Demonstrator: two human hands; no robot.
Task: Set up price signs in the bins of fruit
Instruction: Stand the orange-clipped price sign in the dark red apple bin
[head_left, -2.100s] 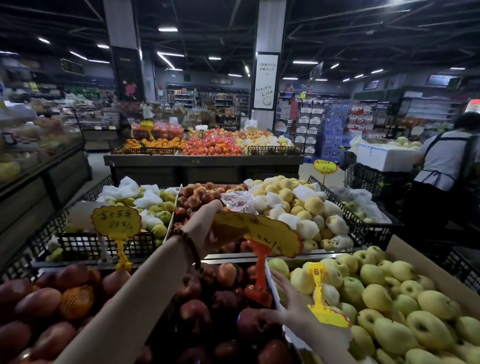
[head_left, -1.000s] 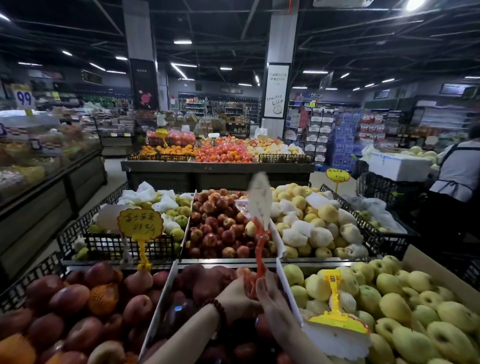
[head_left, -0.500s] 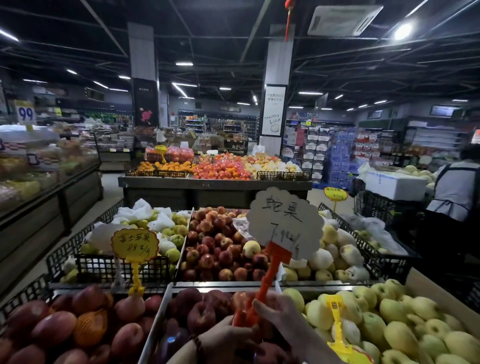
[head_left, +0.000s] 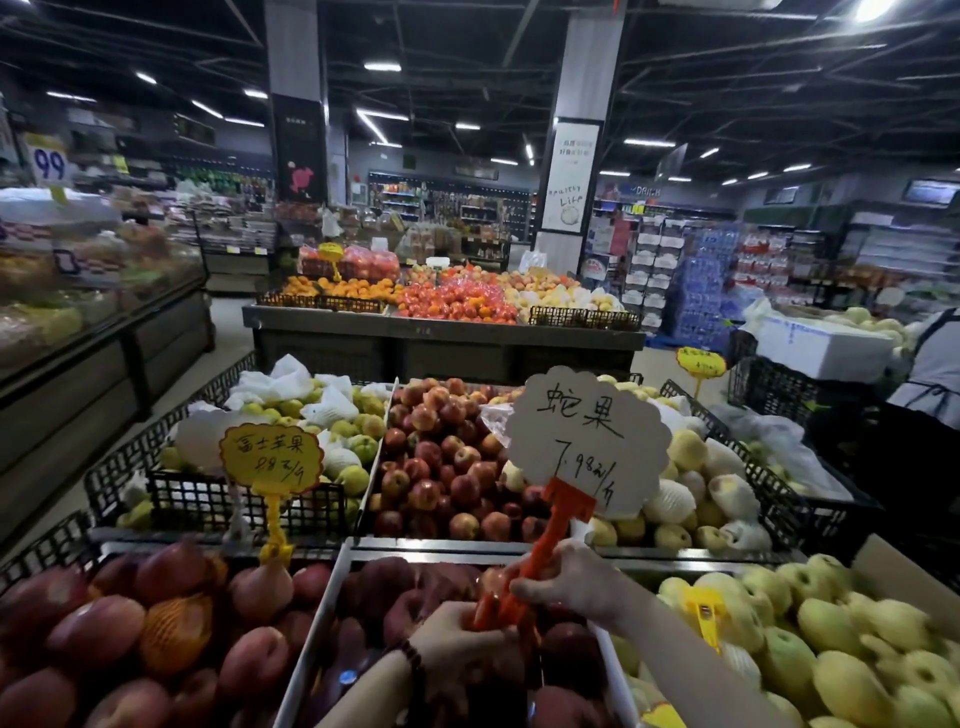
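Note:
A white scalloped price sign (head_left: 587, 436) on an orange clip stem (head_left: 545, 551) stands tilted over the middle bin of dark red apples (head_left: 415, 597). My right hand (head_left: 566, 577) grips the stem from the right. My left hand (head_left: 457, 644), with a bead bracelet at the wrist, holds the stem's base among the apples. A yellow price sign (head_left: 270, 460) on a yellow stem stands upright at the back of the left bin of red apples (head_left: 104, 623). A yellow clip (head_left: 704, 618) lies on the green apples (head_left: 857, 639) in the right bin.
Behind stand black crates of green pears (head_left: 311, 415), small red apples (head_left: 447, 457) and yellow pears in foam nets (head_left: 717, 478). A far table (head_left: 441, 327) carries oranges and tomatoes. A person in an apron (head_left: 930, 374) stands at the right by a white box (head_left: 821, 343).
The white sign turned from edge-on to face me and now stands higher. Both hands closed on the orange stem down in the middle apple bin. The view tilted upward.

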